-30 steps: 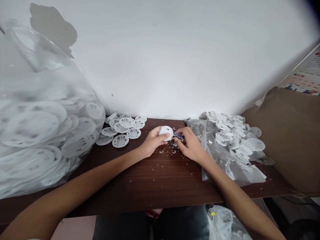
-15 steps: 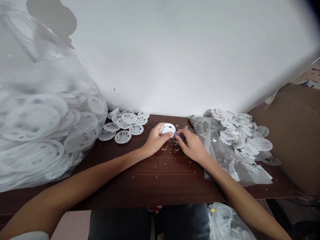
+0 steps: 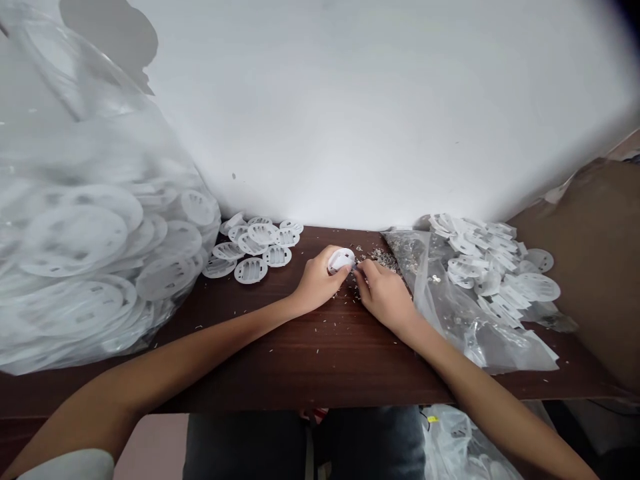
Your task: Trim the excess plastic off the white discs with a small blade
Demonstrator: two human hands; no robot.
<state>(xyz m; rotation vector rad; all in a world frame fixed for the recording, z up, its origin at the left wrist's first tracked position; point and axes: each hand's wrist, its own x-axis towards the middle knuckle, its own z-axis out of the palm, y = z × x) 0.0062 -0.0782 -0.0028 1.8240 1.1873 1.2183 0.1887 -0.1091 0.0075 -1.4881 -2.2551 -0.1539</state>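
My left hand (image 3: pixel 317 281) grips a white slotted plastic disc (image 3: pixel 341 260), which is tilted and seen nearly edge-on. My right hand (image 3: pixel 385 297) pinches a small dark blue tool (image 3: pixel 357 265) against the disc's rim, and my fingers hide most of it. Both hands rest over the dark wooden table (image 3: pixel 300 373), close together. Fine white and grey plastic shavings (image 3: pixel 383 259) lie scattered around them.
A large clear bag of white discs (image 3: pixel 85 253) bulges at the left. A pile of slotted discs (image 3: pixel 255 248) lies beside it. At right, white pieces (image 3: pixel 485 260) sit on a clear plastic bag (image 3: pixel 475 327), by brown cardboard (image 3: pixel 585 267). A white wall stands behind.
The disc has turned from showing its face to nearly edge-on, and my hands have come closer together. The view has shifted slightly, moving the table contents a little right.
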